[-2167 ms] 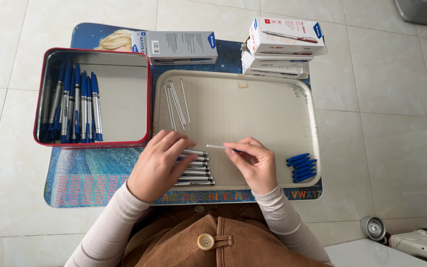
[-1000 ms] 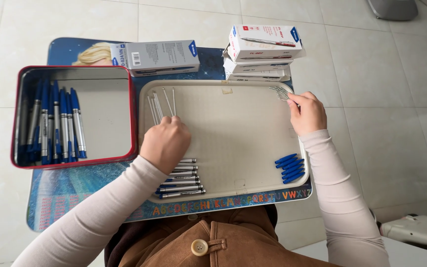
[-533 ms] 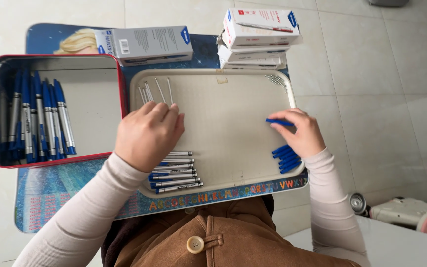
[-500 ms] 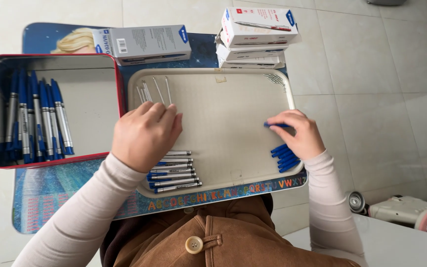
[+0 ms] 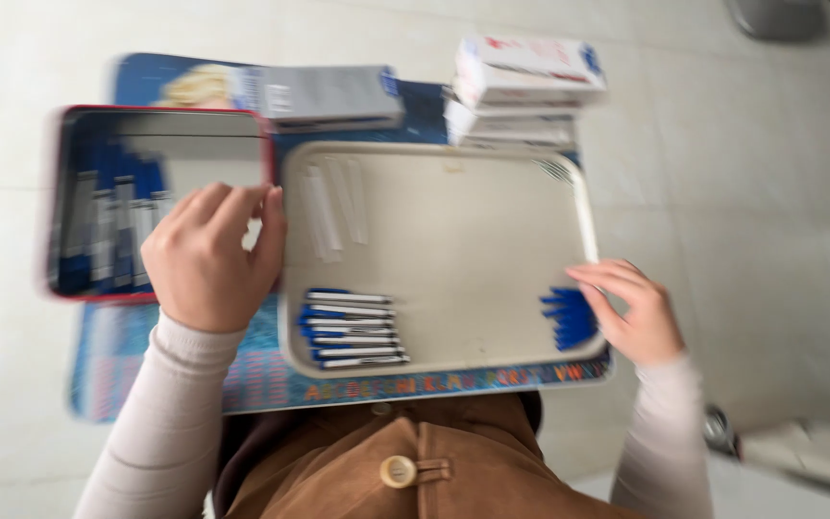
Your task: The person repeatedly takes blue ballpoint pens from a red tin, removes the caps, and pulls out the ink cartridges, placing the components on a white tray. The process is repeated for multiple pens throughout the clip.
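Observation:
The view is blurred by motion. My left hand (image 5: 208,255) hovers with curled fingers over the right edge of the red tin (image 5: 61,202), which holds several blue-capped pens (image 5: 112,231); anything inside the hand is hidden. My right hand (image 5: 631,309) rests at the right rim of the beige tray (image 5: 463,240), fingers stretched onto a small pile of blue caps (image 5: 569,319). A row of uncapped pens (image 5: 353,330) lies at the tray's front left. Clear tubes (image 5: 333,202) lie at its back left.
A grey box (image 5: 324,93) lies behind the tin and tray, and a stack of white boxes (image 5: 525,91) stands at the back right. Everything sits on a blue printed mat (image 5: 175,375) on a pale tiled floor. My brown garment (image 5: 405,461) fills the bottom.
My left hand has moved left from the tray's middle to the red tin's edge. My right hand has dropped from holding up a blue cap to the cap pile at the tray's right rim.

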